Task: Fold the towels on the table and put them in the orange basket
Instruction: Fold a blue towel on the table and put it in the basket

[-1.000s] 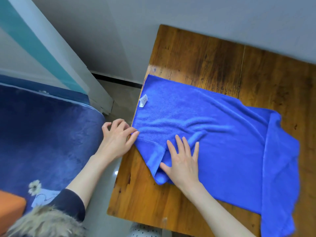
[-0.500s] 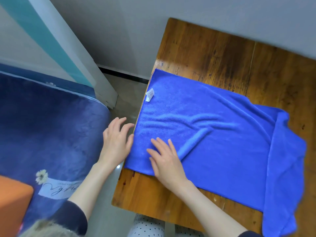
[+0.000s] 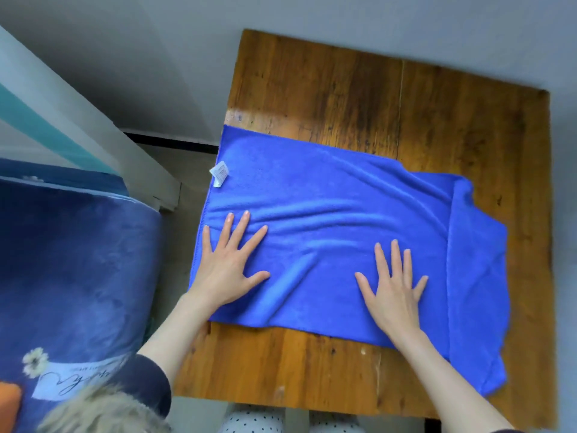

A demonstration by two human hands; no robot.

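One blue towel (image 3: 327,214), wrinkled, flat

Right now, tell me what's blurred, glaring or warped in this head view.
Head view: wide-angle lens bows the table edges; a glare patch sits near its far left corner; the fur trim at the bottom is out of focus; blue towel and both flat hands, left and right, read fairly sharp.
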